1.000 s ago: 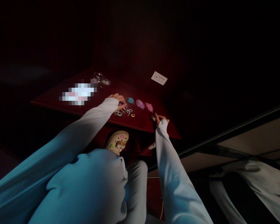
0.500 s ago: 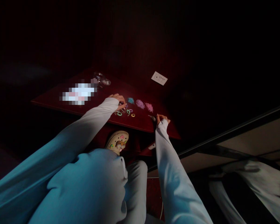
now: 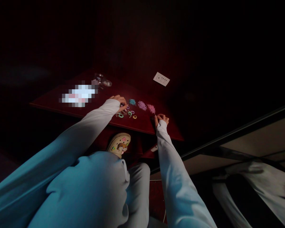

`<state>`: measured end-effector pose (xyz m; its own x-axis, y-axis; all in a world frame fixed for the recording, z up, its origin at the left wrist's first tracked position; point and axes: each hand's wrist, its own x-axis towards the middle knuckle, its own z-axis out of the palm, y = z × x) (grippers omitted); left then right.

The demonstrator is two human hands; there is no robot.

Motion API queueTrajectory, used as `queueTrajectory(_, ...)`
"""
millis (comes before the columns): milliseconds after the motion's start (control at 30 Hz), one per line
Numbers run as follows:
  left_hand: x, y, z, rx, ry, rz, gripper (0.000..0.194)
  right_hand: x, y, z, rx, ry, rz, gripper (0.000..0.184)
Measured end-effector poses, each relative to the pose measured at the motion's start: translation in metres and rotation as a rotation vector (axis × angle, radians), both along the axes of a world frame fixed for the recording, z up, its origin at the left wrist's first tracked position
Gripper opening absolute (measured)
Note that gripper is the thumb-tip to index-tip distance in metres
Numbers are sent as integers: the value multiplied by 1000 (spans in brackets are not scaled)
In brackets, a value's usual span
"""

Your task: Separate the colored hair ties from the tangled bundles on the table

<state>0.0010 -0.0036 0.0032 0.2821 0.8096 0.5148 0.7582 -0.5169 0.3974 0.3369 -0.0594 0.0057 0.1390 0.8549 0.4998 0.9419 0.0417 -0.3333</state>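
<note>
On a dark red table [image 3: 142, 125] lie three small heaps of tiny bands: a teal heap [image 3: 132, 102], a lilac heap [image 3: 142, 105] and a pink heap [image 3: 151, 108]. Several loose coloured rings [image 3: 127, 114] are scattered in front of them. My left hand [image 3: 120, 101] rests on the table at the loose rings, fingers curled. My right hand [image 3: 161, 119] is pinched shut just below the pink heap; what it holds is too small and dark to name.
A clear glass jar with lid [image 3: 102, 80] stands at the table's back, next to a blurred white item [image 3: 78, 95]. A white wall socket [image 3: 161, 79] sits behind. My knee and a beige clog [image 3: 120, 144] are under the table edge. Surroundings are very dark.
My right hand has moved up and left from the table's front edge to the pink heap. My left hand has stayed at the loose rings.
</note>
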Motion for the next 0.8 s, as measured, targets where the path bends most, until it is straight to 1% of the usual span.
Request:
queueTrajectory(67, 2, 0, -2, 13, -14, 25, 26, 2, 2, -1, 40, 53, -36, 48)
queueTrajectory(133, 2, 0, -2, 6, -4, 32, 26, 4, 4, -2, 65, 101, -40, 52)
queueTrajectory(267, -1, 0, 2, -28, 48, -8, 26, 8, 9, -4, 53, 153, -15, 57)
queueTrajectory(533, -2, 0, 1, 5, 47, 0, 23, 9, 15, -11, 53, 115, -17, 50)
queueTrajectory(700, -2, -1, 2, -4, 52, -9, 25, 12, 15, -12, 90, 136, -49, 50)
queueTrajectory(800, -1, -1, 2, -7, 55, 1, 24, 11, 12, -11, 80, 119, -6, 52)
